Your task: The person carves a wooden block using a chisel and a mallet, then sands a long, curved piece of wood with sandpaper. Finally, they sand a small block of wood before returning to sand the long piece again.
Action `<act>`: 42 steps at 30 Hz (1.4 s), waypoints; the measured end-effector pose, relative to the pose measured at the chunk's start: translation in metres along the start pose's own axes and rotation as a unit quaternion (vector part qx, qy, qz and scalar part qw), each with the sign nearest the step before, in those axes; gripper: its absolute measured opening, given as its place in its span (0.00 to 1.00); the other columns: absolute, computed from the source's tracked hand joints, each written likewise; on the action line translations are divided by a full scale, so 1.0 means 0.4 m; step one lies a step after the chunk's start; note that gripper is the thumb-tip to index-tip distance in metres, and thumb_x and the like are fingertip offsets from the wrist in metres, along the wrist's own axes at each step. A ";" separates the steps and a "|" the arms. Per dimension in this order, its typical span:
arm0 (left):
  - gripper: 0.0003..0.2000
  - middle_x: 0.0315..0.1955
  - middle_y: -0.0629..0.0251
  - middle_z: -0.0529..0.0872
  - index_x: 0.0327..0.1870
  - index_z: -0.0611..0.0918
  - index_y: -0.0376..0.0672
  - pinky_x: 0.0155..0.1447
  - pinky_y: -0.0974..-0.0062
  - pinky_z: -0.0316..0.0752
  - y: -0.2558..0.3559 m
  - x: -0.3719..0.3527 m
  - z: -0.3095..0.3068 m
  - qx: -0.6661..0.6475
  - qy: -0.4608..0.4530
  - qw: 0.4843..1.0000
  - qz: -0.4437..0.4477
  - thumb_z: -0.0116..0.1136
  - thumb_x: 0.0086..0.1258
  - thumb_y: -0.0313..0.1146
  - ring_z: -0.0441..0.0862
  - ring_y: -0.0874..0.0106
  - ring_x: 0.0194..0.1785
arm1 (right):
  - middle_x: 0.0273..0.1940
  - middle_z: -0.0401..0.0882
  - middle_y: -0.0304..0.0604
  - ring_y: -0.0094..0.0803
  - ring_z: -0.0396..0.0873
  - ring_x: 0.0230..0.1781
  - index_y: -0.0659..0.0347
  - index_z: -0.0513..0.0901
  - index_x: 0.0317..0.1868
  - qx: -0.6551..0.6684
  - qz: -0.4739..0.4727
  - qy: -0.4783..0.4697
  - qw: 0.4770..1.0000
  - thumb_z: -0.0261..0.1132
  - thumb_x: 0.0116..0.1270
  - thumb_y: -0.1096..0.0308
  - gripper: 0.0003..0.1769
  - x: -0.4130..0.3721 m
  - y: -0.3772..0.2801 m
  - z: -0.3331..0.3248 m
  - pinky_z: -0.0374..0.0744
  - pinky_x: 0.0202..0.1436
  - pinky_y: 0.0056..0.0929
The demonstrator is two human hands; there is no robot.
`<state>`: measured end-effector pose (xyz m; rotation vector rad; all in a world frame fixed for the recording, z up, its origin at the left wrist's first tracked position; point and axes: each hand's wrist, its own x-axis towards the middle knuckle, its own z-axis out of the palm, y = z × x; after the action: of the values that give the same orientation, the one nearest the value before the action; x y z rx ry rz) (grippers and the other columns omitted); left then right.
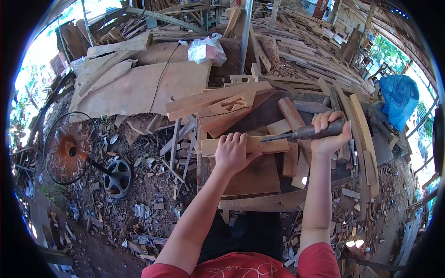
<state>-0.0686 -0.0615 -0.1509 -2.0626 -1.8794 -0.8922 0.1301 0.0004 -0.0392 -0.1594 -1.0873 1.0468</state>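
Note:
My left hand [232,153] is wrapped over a pale wooden block [269,145], pressing it on the workbench with the thumb along its near side. In my right hand [329,132] is a chisel [301,134], gripped by its thick dark handle. Its metal blade points left and lies low over the block's top, the tip a short way right of my left hand. Below the block is a flat brown board [252,178]. A small reddish-brown block [290,160] stands close to the block's right end.
Behind the block are stacked cut timbers [218,102] and a rounded brown wooden piece [291,113]. Long strips [364,139] line the bench's right side. A standing fan [72,150] is at left on ground littered with offcuts. A blue bag [398,99] hangs at right.

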 end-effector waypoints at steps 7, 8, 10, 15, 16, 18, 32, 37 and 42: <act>0.29 0.38 0.60 0.78 0.44 0.76 0.40 0.54 0.66 0.65 0.000 0.000 0.002 0.000 0.002 1.000 0.002 0.56 0.55 0.60 0.75 0.61 0.46 | 0.17 0.64 0.40 0.29 0.63 0.16 0.58 0.66 0.28 0.009 0.009 0.047 0.999 0.50 0.63 0.45 0.22 0.036 0.021 0.010 0.64 0.25 0.26; 0.30 0.38 0.60 0.78 0.44 0.76 0.40 0.54 0.66 0.65 0.001 0.000 0.001 -0.002 -0.003 1.000 0.000 0.56 0.55 0.60 0.75 0.61 0.46 | 0.17 0.64 0.40 0.29 0.63 0.17 0.58 0.66 0.28 0.007 0.030 0.066 0.997 0.49 0.64 0.46 0.22 0.047 0.022 0.019 0.64 0.25 0.26; 0.29 0.37 0.60 0.78 0.43 0.76 0.40 0.54 0.66 0.65 0.000 -0.003 0.006 -0.001 0.006 1.000 0.004 0.56 0.55 0.60 0.75 0.62 0.45 | 0.17 0.64 0.42 0.29 0.63 0.16 0.60 0.66 0.28 -0.004 0.043 0.083 0.996 0.49 0.66 0.49 0.21 0.064 0.031 0.036 0.64 0.24 0.26; 0.30 0.38 0.60 0.79 0.44 0.76 0.40 0.55 0.66 0.65 0.004 -0.002 0.001 0.006 0.003 1.000 0.004 0.56 0.55 0.60 0.76 0.61 0.46 | 0.16 0.67 0.43 0.29 0.65 0.14 0.62 0.67 0.27 -0.045 0.027 0.022 0.998 0.49 0.69 0.56 0.19 0.071 0.039 0.092 0.65 0.20 0.26; 0.30 0.39 0.60 0.79 0.44 0.76 0.40 0.55 0.66 0.65 0.004 -0.002 0.002 0.006 0.001 1.000 0.004 0.56 0.55 0.60 0.75 0.62 0.47 | 0.16 0.67 0.43 0.29 0.66 0.14 0.62 0.68 0.27 -0.055 0.022 0.008 0.998 0.50 0.69 0.57 0.18 0.068 0.038 0.102 0.66 0.20 0.25; 0.30 0.39 0.60 0.79 0.44 0.76 0.40 0.55 0.66 0.65 0.004 -0.002 0.004 0.005 0.004 1.000 0.007 0.56 0.55 0.60 0.75 0.62 0.47 | 0.16 0.68 0.43 0.27 0.67 0.14 0.63 0.68 0.26 -0.065 0.015 -0.014 0.998 0.51 0.69 0.58 0.18 0.065 0.042 0.117 0.66 0.19 0.24; 0.25 0.48 0.51 0.76 0.55 0.71 0.35 0.60 0.67 0.63 0.008 0.106 -0.106 -0.449 0.035 0.892 -0.033 0.52 0.64 0.46 0.71 0.58 0.56 | 0.15 0.69 0.38 0.22 0.67 0.14 0.62 0.70 0.26 -0.061 0.049 -0.046 0.996 0.55 0.68 0.59 0.16 0.056 0.042 0.148 0.65 0.21 0.20; 0.25 0.47 0.48 0.76 0.57 0.67 0.34 0.57 0.69 0.67 0.071 0.198 -0.148 -0.608 -0.106 0.786 0.040 0.54 0.60 0.35 0.74 0.58 0.53 | 0.23 0.73 0.37 0.18 0.69 0.23 0.63 0.74 0.28 -0.236 0.019 -0.062 0.970 0.58 0.66 0.58 0.17 0.065 0.041 0.129 0.68 0.29 0.18; 0.23 0.37 0.58 0.81 0.49 0.71 0.34 0.46 0.73 0.72 0.132 0.254 -0.128 -0.498 -0.003 0.865 0.069 0.62 0.50 0.28 0.78 0.72 0.39 | 0.41 0.76 0.50 0.39 0.72 0.47 0.65 0.79 0.39 -0.394 -0.075 -0.080 0.913 0.59 0.62 0.51 0.22 0.069 0.037 0.169 0.68 0.51 0.32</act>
<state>-0.0324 -0.0135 -0.0409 -2.6208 -1.3147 -2.1258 0.0697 0.0048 0.0042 -0.6346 -1.6034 0.4355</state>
